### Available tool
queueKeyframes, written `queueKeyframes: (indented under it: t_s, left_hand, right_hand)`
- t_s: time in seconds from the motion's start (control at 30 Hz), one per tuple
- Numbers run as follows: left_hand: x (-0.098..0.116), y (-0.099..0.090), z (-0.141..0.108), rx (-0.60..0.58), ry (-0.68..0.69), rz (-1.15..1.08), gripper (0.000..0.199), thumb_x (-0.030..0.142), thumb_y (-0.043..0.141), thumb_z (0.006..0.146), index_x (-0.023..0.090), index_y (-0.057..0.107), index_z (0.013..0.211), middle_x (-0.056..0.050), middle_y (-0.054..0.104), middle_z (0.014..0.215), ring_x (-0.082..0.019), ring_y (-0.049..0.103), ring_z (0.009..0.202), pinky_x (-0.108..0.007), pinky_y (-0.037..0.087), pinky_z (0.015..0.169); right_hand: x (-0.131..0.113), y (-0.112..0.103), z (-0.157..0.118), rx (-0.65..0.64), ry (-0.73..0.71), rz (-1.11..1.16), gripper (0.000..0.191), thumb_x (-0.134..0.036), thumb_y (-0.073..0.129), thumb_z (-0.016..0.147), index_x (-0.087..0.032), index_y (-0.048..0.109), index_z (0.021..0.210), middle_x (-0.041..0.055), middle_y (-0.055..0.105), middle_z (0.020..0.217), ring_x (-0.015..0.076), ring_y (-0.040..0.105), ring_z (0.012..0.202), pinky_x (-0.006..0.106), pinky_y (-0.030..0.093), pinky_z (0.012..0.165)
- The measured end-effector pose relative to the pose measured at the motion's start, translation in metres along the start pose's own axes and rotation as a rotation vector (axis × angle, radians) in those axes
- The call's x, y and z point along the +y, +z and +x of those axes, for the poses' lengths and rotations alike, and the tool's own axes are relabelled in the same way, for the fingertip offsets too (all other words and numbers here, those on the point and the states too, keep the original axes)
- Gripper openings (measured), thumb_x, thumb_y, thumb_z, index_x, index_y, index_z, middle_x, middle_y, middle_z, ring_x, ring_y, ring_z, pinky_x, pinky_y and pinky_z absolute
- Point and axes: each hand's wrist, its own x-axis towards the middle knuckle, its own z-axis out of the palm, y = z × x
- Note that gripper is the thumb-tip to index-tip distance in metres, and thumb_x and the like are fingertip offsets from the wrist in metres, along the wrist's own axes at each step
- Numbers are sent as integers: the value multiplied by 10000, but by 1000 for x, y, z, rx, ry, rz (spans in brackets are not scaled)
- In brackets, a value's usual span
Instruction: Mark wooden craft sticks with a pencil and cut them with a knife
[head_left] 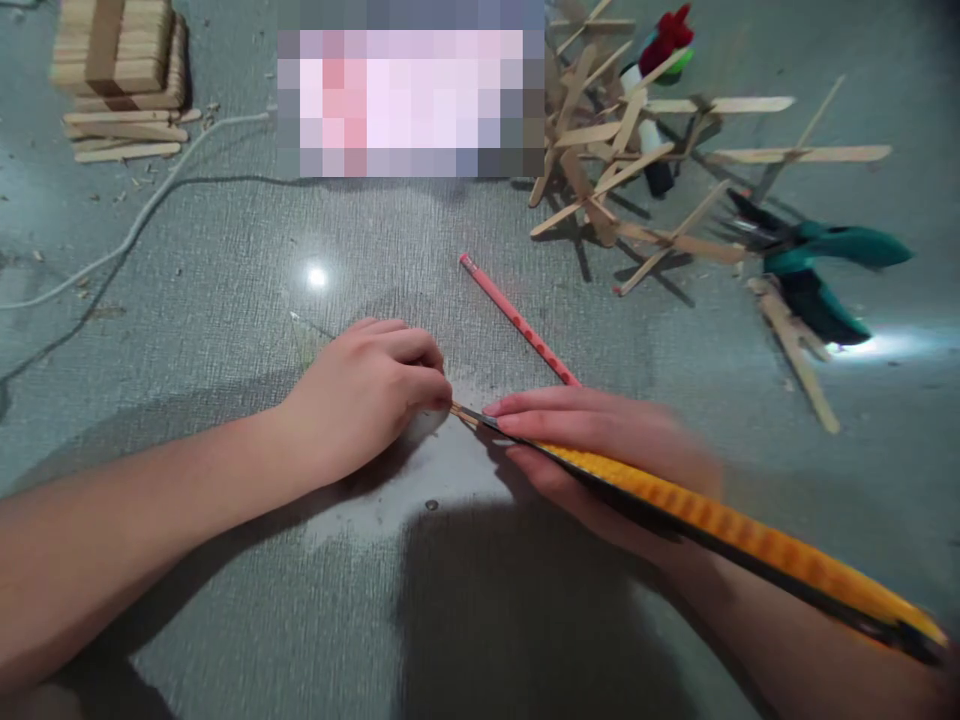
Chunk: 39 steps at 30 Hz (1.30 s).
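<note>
My left hand (367, 395) is closed near the middle of the table, its fingertips pinching a small wooden stick (466, 414) whose end pokes out to the right. My right hand (592, 440) grips a long yellow and black cutter knife (675, 500), fingers near its front end. The knife's grey tip meets or nearly meets the stick beside my left fingertips. Behind my right hand lies a red pencil (517, 320), partly hidden by it at the lower end.
Stacked craft sticks (112, 50) sit at the back left, near a white cable (142, 215). Joined sticks (600, 150) spread over the back right, with a marker (655, 150) among them. Green-handled pliers (817, 250) lie at the right on the grey table (262, 600).
</note>
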Motion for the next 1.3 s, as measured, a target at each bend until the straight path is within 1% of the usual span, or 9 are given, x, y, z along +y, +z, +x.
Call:
queueKeyframes:
  t_s: [0.13,0.3,0.37,0.53,0.8,1.0,1.1,1.23,1.3]
  left_hand:
    - [1,0,2,-10,-24,32,220,193,621,1002,253,801,891,1,760,963,-166,630,869,-337,425,818]
    - [3,0,4,-60,-69,38,142,178,686,955,244,796,893,4,761,940,-181,656,878,-342,426,820]
    - [3,0,4,-62,-63,44,151,176,678,956,244,799,896,3,761,929,-186,655,872,-343,431,815]
    - [3,0,0,-13,-14,75,285,156,560,996,251,821,935,-11,765,986,-168,633,837,-328,435,778]
    - [2,0,0,-8,-9,93,233,186,610,976,253,810,876,4,763,941,-176,631,833,-327,419,747]
    - [3,3,2,-7,-19,100,205,199,617,982,227,783,865,-6,759,925,-182,646,863,-325,434,767]
    - [2,6,3,-14,-13,118,200,199,601,990,210,759,867,-12,755,918,-185,648,862,-331,450,767]
    - [1,8,6,-40,13,156,176,194,591,985,184,726,872,-29,748,908,-192,647,850,-331,464,758]
    - [2,9,7,-53,26,187,171,174,583,974,175,711,860,-36,744,894,-197,643,833,-336,466,750]
  right_hand:
    - [3,5,-1,-1,25,35,120,-159,699,962,-232,724,1053,32,820,1045,151,799,913,236,664,841]
    - [6,7,-5,4,39,57,158,-168,709,955,-258,724,1084,24,822,1063,178,805,931,277,677,833]
    - [5,7,-5,1,35,48,169,-164,707,955,-266,725,1089,23,823,1057,186,807,926,286,681,828]
    - [4,7,-3,-5,26,33,179,-151,706,953,-263,727,1090,25,825,1054,186,809,929,284,682,835]
    - [4,6,-4,-26,40,46,177,-149,696,956,-260,726,1091,28,825,1058,191,809,935,296,685,835]
    - [2,5,-3,-44,20,25,149,-151,695,964,-242,728,1078,26,818,1065,159,800,913,256,671,834]
    - [-1,4,-1,-69,6,-1,213,-115,662,974,-264,725,1114,22,816,1034,160,791,897,267,669,809]
    - [-3,4,-3,-80,-46,-9,305,-98,662,968,-291,708,1200,11,802,970,188,771,888,341,655,826]
    - [-5,5,-6,-87,-38,-22,335,-83,658,965,-292,701,1223,17,796,1000,194,764,913,353,650,840]
